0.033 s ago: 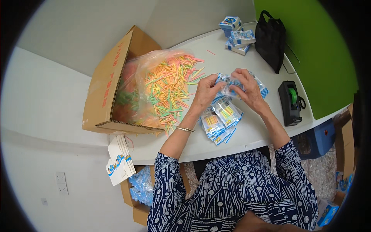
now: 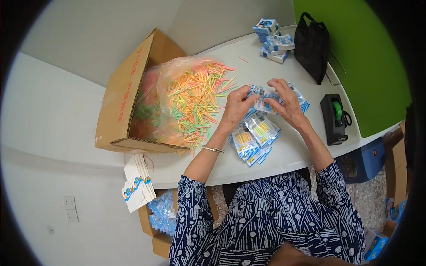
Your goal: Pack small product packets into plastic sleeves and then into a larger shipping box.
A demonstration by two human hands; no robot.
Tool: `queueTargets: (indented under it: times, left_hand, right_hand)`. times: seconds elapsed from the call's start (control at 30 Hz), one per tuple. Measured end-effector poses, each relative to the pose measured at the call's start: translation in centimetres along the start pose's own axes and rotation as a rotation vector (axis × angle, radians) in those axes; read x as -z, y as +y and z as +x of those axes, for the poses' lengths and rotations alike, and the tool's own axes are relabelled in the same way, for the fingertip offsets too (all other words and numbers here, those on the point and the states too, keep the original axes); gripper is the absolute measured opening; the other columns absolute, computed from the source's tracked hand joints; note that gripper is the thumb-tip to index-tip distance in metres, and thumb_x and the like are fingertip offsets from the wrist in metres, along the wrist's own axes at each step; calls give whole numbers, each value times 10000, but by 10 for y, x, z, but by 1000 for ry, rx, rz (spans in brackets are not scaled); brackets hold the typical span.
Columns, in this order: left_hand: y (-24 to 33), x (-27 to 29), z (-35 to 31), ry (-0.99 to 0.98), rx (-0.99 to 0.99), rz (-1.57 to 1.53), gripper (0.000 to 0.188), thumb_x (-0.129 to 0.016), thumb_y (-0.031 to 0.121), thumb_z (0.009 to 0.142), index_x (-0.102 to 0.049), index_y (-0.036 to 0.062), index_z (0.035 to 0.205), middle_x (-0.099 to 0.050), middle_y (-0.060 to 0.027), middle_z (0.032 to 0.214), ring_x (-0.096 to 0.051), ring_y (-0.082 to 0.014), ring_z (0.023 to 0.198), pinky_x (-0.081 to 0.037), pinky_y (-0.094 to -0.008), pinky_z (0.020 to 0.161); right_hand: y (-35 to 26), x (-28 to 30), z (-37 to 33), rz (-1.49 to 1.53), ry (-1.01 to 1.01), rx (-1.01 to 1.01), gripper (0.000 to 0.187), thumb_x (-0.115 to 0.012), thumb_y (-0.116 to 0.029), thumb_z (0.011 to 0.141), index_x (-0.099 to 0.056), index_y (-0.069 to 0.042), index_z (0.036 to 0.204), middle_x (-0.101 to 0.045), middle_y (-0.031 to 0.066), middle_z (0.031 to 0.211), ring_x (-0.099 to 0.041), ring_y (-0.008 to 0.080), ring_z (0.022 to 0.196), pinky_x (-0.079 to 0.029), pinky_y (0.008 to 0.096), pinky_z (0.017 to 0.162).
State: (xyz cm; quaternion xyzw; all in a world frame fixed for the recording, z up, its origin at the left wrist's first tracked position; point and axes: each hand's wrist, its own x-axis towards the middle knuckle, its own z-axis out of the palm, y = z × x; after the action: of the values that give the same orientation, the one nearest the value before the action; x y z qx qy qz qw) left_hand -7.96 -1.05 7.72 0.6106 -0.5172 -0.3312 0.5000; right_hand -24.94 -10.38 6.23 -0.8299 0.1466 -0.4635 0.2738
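Clamping a blue-printed packet [image 2: 262, 91], the left grip [image 2: 237, 105] faces the parted right grip [image 2: 290, 106].

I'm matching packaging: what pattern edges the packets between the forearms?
Blue-and-white stripes edge the packets, clearest in the head view.

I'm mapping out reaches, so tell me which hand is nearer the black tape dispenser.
Right. The right hand is apart from the black tape dispenser, to its left; the left hand is farther left still, on the right hand's far side.
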Motion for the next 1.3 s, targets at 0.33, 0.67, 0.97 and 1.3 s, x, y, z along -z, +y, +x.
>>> queueTargets:
  times: [0.33, 0.67, 0.97, 1.3]
  left_hand:
    - [2, -1, -17, 184, -174, 346, 123, -617, 95, 803, -628, -15, 856, -605, -170, 697, -567, -255, 585, -429, -343, 555]
    - [-23, 37, 2, 96, -147, 336, 147, -570, 126, 873, -645, 1, 891, -613, -90, 735, -551, -131, 678, -455, -296, 643]
    - [-72, 168, 63, 154, -421, 1558, 190, -558, 118, 825, -585, 50, 1000, -583, -103, 985, -529, -295, 949, -402, -427, 803]
    - [-102, 165, 125, -93, -463, 1696, 242, -564, 97, 758, -547, 39, 991, -559, -101, 963, -520, -268, 957, -402, -401, 784]
  right_hand:
    - [8, -3, 4, 342, -350, -509, 219, -668, -200, 794, -666, 18, 797, -608, 23, 636, -517, 76, 617, -393, 244, 576]
    - [17, -25, 2, 508, -336, -560, 258, -625, -243, 849, -629, -3, 751, -481, -32, 596, -398, 53, 582, -309, 249, 528]
    - [46, -39, -11, 439, -211, -644, 304, -596, -278, 877, -568, -24, 713, -418, -50, 607, -354, 55, 589, -270, 251, 525]
    - [47, -41, -9, 463, -265, -645, 326, -601, -241, 880, -495, -13, 673, -406, 4, 581, -371, 79, 587, -311, 272, 539]
